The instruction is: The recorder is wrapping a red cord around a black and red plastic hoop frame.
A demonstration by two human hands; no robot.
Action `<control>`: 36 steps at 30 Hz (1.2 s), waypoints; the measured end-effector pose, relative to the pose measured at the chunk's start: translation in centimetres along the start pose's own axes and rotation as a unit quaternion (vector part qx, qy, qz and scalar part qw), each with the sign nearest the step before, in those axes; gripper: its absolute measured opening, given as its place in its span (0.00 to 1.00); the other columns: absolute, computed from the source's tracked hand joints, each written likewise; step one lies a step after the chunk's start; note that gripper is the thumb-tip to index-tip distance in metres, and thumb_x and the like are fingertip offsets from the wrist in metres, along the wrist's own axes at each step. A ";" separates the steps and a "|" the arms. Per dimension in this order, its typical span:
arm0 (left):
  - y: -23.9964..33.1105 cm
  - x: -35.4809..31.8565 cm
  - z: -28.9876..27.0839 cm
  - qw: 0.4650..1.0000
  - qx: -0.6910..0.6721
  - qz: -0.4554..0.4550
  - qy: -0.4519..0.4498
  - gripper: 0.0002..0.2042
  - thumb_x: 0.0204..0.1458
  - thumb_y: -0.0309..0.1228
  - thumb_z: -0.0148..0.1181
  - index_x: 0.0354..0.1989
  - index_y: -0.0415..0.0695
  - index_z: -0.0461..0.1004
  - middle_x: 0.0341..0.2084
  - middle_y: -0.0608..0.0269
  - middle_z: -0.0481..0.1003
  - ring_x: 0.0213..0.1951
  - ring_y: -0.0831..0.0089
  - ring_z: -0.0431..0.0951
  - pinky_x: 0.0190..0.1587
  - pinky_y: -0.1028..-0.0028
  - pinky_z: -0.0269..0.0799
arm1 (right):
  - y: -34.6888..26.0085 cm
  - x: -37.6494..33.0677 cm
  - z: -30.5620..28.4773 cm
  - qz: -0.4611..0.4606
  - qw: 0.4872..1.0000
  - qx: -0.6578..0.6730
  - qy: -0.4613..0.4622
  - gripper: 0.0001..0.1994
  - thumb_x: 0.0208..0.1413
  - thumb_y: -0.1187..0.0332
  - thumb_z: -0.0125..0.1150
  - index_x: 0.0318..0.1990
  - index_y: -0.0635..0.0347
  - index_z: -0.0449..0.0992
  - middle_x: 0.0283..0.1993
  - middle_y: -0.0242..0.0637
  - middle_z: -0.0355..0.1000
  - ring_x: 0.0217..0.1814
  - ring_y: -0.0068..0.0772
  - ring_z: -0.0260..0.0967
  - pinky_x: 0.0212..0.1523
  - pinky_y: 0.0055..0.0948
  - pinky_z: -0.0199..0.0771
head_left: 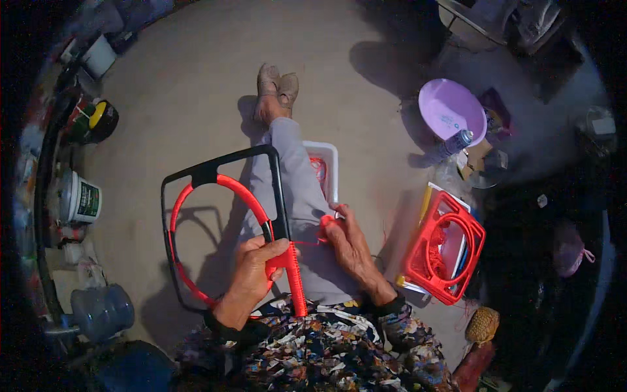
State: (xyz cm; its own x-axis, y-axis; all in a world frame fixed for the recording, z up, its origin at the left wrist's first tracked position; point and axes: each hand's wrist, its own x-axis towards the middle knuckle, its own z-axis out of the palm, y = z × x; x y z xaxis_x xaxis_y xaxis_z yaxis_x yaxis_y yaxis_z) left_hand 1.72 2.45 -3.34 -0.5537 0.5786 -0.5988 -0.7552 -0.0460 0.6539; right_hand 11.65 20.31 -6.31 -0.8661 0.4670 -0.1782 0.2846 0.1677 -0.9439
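My left hand [248, 274] is closed around a flat black plastic frame [277, 189], roughly square with a ring inside it. Red cord wrapping [298, 287] covers part of its right bar, and much of the ring is red too. My thumb presses the wrapped part where ring and bar meet. Right of the frame, my right hand [353, 251] pinches a small bundle of red cord [326, 225]. A thin strand runs between that bundle and the wrapped bar. The frame stands tilted over my left thigh.
A white basket [335, 170] with red cord stands beside my legs. At right, a red frame [450, 294] lies on a container, near a purple basin [428, 108] and a spray can [457, 142]. Leftward are a white bucket [70, 196] and a clear water jug [108, 310].
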 end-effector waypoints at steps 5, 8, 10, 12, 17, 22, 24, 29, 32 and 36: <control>-0.1 -0.1 -1.0 1.000 -0.021 -0.021 0.003 0.09 0.48 0.31 0.58 0.33 0.38 0.71 0.26 0.53 0.77 0.21 0.74 0.74 0.14 0.79 0.59 | -0.3 -1.9 -0.8 -0.037 0.995 0.047 -0.081 0.19 0.55 0.72 0.50 0.55 0.60 0.59 0.45 0.44 0.68 0.48 0.36 0.65 0.51 0.32 0.62; -0.3 0.1 -1.0 0.999 -0.019 -0.030 -0.021 0.09 0.48 0.30 0.58 0.33 0.37 0.71 0.26 0.52 0.77 0.21 0.73 0.75 0.14 0.79 0.59 | 2.7 -2.1 -1.1 -0.134 0.984 -0.082 -0.080 0.16 0.54 0.75 0.50 0.51 0.60 0.64 0.47 0.43 0.68 0.48 0.40 0.66 0.51 0.33 0.63; -0.2 -0.1 -1.0 0.999 -0.019 -0.026 -0.033 0.09 0.48 0.30 0.58 0.33 0.37 0.71 0.26 0.51 0.77 0.22 0.73 0.75 0.14 0.79 0.59 | 3.6 -1.6 -1.0 -0.224 0.958 -0.170 -0.062 0.14 0.53 0.76 0.49 0.49 0.61 0.68 0.45 0.42 0.69 0.47 0.42 0.67 0.50 0.33 0.64; -0.3 -0.2 -0.9 0.998 -0.016 -0.044 -0.041 0.09 0.48 0.30 0.58 0.34 0.37 0.71 0.26 0.51 0.77 0.22 0.73 0.75 0.15 0.80 0.60 | 4.3 -1.6 -0.9 -0.219 0.972 -0.082 -0.013 0.12 0.55 0.75 0.49 0.47 0.61 0.70 0.41 0.40 0.71 0.43 0.38 0.68 0.46 0.31 0.67; -0.4 -0.6 -0.9 0.998 -0.013 -0.040 -0.053 0.11 0.48 0.31 0.59 0.34 0.36 0.71 0.27 0.51 0.76 0.22 0.74 0.74 0.15 0.80 0.60 | 0.9 -1.8 -4.5 0.147 0.962 0.228 0.025 0.12 0.60 0.66 0.49 0.48 0.61 0.69 0.34 0.31 0.70 0.28 0.20 0.65 0.29 0.20 0.66; 0.0 -1.0 -0.5 0.995 -0.003 -0.038 -0.089 0.10 0.47 0.30 0.59 0.33 0.36 0.72 0.26 0.52 0.76 0.21 0.74 0.74 0.15 0.81 0.59 | 1.4 -2.5 -8.9 0.128 0.944 0.302 0.046 0.18 0.58 0.58 0.51 0.51 0.59 0.65 0.28 0.27 0.63 0.28 0.20 0.60 0.28 0.22 0.63; 0.5 -1.1 -0.4 0.993 -0.008 -0.067 -0.100 0.11 0.47 0.30 0.59 0.35 0.35 0.71 0.27 0.52 0.76 0.23 0.73 0.74 0.16 0.80 0.61 | 4.0 -3.1 -10.5 0.184 0.887 0.419 0.066 0.18 0.58 0.56 0.51 0.50 0.58 0.66 0.28 0.28 0.63 0.29 0.20 0.60 0.28 0.22 0.62; 0.5 -1.1 -0.4 0.982 -0.039 -0.124 -0.140 0.14 0.47 0.31 0.59 0.39 0.34 0.71 0.30 0.53 0.76 0.27 0.71 0.75 0.20 0.79 0.65 | 5.2 -3.6 -12.4 0.251 0.887 0.365 0.133 0.15 0.56 0.52 0.54 0.39 0.54 0.71 0.27 0.25 0.64 0.28 0.19 0.61 0.27 0.23 0.62; 0.7 -1.1 -0.2 0.976 -0.034 -0.137 -0.165 0.14 0.49 0.32 0.58 0.41 0.35 0.71 0.32 0.54 0.76 0.30 0.72 0.76 0.25 0.78 0.68 | 5.1 -3.0 -12.1 0.225 0.856 0.437 0.161 0.13 0.56 0.54 0.54 0.37 0.53 0.72 0.27 0.24 0.64 0.27 0.20 0.61 0.27 0.23 0.63; 0.6 -1.0 -0.9 0.971 -0.040 -0.130 -0.196 0.14 0.50 0.33 0.58 0.42 0.36 0.72 0.32 0.57 0.76 0.33 0.74 0.77 0.28 0.79 0.70 | 5.3 -3.6 -10.6 0.192 0.883 0.424 0.056 0.12 0.56 0.60 0.54 0.42 0.55 0.69 0.29 0.25 0.65 0.28 0.21 0.62 0.30 0.25 0.65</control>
State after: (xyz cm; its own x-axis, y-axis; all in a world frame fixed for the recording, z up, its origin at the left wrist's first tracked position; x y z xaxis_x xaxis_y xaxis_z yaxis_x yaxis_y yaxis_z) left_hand 1.56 1.13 -2.73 -0.1773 0.8438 -0.5065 -0.8850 0.0884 0.4571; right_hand 20.61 28.72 -7.70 -0.7134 0.4393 -0.5460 0.0961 -0.7104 -0.6972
